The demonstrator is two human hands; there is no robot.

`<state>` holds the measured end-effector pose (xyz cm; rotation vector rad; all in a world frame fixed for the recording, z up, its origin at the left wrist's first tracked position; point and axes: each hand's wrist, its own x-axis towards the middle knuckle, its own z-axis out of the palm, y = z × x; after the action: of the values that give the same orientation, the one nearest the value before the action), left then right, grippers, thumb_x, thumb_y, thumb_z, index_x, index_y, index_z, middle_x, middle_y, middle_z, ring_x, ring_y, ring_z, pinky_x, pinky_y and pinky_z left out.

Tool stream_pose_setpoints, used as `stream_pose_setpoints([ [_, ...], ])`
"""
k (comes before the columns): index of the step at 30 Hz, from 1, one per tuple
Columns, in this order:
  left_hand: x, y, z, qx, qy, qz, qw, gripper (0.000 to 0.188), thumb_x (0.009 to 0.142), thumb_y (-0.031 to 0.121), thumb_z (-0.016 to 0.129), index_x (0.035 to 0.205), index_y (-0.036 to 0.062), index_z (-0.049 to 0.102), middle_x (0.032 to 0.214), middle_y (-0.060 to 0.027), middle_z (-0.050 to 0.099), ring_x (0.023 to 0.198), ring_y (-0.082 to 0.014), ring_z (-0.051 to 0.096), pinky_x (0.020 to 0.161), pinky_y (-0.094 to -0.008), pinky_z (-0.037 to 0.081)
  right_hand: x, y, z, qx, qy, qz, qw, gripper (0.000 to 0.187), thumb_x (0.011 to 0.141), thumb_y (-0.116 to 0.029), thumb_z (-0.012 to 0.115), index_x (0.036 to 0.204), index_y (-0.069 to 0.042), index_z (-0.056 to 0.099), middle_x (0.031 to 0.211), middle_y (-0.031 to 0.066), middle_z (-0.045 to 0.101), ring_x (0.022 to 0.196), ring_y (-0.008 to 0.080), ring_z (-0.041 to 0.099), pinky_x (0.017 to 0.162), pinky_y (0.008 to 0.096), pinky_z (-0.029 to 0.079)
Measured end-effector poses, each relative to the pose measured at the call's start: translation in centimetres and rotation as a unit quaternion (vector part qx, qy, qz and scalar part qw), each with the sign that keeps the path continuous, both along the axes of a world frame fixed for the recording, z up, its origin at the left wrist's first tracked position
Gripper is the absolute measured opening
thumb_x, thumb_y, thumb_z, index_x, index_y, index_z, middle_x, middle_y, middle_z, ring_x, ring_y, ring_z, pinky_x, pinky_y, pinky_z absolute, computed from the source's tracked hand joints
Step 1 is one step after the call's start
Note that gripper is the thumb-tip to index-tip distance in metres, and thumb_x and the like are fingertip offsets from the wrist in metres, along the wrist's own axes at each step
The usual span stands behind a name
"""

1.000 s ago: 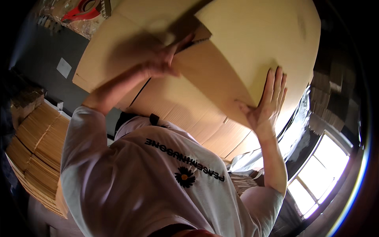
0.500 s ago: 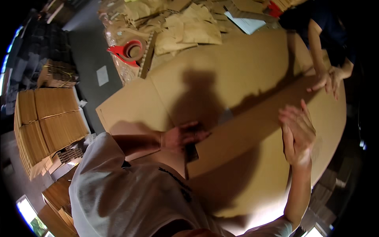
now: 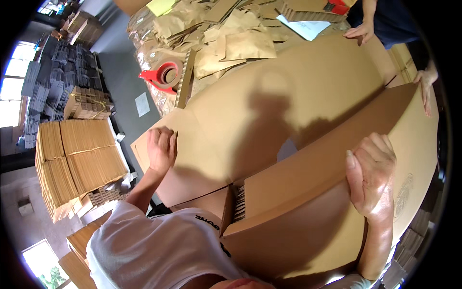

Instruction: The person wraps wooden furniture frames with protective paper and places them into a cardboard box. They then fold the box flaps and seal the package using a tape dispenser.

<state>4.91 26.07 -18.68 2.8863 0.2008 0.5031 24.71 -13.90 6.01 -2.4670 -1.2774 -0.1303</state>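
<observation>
A large brown cardboard sheet lies opened out in front of me, with a long raised flap running diagonally across it. My right hand is closed over the near edge of this flap, its thumb on the flap's face. My left hand hangs over the left panel with curled fingers; whether anything is in them is hidden. At the flap's left end a corrugated edge shows beside a folded corner. Across from me, a co-worker's hand and other hand touch the sheet's far right part.
A red tape dispenser with a roll lies at the far left of the work surface. Kraft paper pieces and a white paper lie behind the sheet. Stacked flat cardboard stands on the floor to the left.
My left hand has lifted off the flap's left end and moved up and left. The flap now stands higher, and my right hand has closed on its edge. The co-worker's hands have moved apart.
</observation>
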Motion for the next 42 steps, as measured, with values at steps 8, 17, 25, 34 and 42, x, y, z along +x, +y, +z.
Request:
stream_pose_setpoints([
  [8,1.2,0.1,-0.7,0.006,-0.035,0.098,0.994,0.019,0.086,0.015,0.068,0.095,0.0008,0.059,0.096,-0.0148,0.056,0.094,-0.0361,0.052,0.083,-0.0449,0.044,-0.7,0.1,-0.4,0.087,-0.026,0.003,0.996,0.017,0.076,-0.002,0.069,0.065,0.000,0.056,0.071,0.0098,0.051,0.068,0.0294,0.051,0.062,0.0392,0.044],
  [17,2.5,2.0,14.2,-0.178,0.305,0.132,0.926,0.046,0.104,0.040,0.043,0.091,0.0005,0.063,0.072,-0.0126,0.055,0.062,-0.0292,0.053,0.063,-0.0399,0.047,-0.2,-1.9,-1.3,0.093,-0.083,0.017,0.992,0.021,0.076,-0.008,0.071,0.063,-0.001,0.056,0.076,0.0087,0.051,0.077,0.0272,0.053,0.069,0.0389,0.046],
  [25,-2.9,-6.9,23.8,-0.342,0.380,-0.351,0.784,0.051,0.100,0.047,0.049,0.080,0.0005,0.055,0.082,-0.0134,0.058,0.079,-0.0276,0.056,0.072,-0.0384,0.047,-1.2,-2.7,-1.1,0.145,-0.073,-0.035,0.986,0.013,0.085,-0.011,0.065,0.080,0.000,0.060,0.083,0.0137,0.060,0.085,0.0331,0.060,0.080,0.0452,0.050],
  [34,12.1,-14.3,22.6,-0.464,0.287,-0.264,0.795,0.081,0.094,0.062,0.038,0.142,-0.0026,0.039,0.144,-0.0195,0.044,0.131,-0.0297,0.045,0.106,-0.0411,0.040,-0.2,-1.6,-1.1,0.045,0.019,-0.155,0.987,0.022,0.099,-0.025,0.050,0.101,-0.003,0.056,0.080,0.0259,0.064,0.081,0.0454,0.062,0.083,0.0549,0.046],
  [42,11.0,-23.0,20.6,-0.327,0.277,-0.383,0.818,0.065,0.088,0.046,0.064,0.108,-0.0153,0.055,0.093,-0.0298,0.063,0.090,-0.0348,0.065,0.075,-0.0455,0.052,3.1,4.8,-0.8,-0.212,0.004,-0.115,0.971,0.026,0.098,-0.031,0.051,0.107,-0.011,0.064,0.082,0.0194,0.067,0.081,0.0424,0.064,0.075,0.0535,0.050],
])
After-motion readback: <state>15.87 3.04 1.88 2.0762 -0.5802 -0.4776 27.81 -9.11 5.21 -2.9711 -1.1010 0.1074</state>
